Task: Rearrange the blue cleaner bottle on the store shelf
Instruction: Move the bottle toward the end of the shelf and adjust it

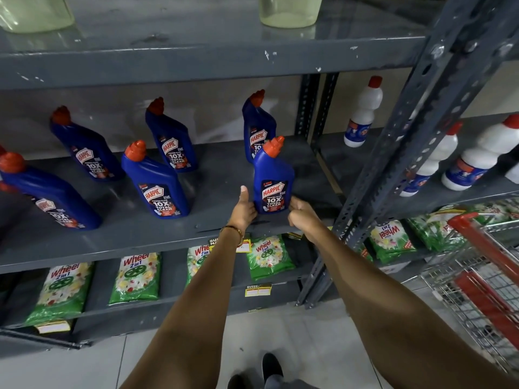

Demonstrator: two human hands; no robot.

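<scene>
We are standing at the grey shelf point(157, 234) and we are bracing the blue cleaner bottle point(273, 175) low down between both palms, right at its base near the front lip. Our left hand point(243, 210) is pressing against the bottle's left side, thumb sticking straight up and the other fingers curling around behind, so we are calling that a side grip on the bottle; our right hand point(301, 213) is closing in a loose fist against the lower right corner, touching it, though we cannot tell how far those fingers are wrapping round. The bottle is standing upright on the shelf, orange cap point(273, 146) tilting away to the right, label facing us. Just beyond our hands, a second bottle point(257, 127) is sitting directly behind, close enough that a hard shove would probably knock it. Off to the left of our left hand, the nearest neighbour point(156, 183) is standing well apart, so there is room on that side. To do this well, we are judging that we should be sliding rather than lifting, keeping even pressure from both sides so the tall, top-heavy shape is not tipping, and squaring the label to the front edge. Gripping this low is giving control of the base but little over the neck, so slow and steady is the way.
</scene>
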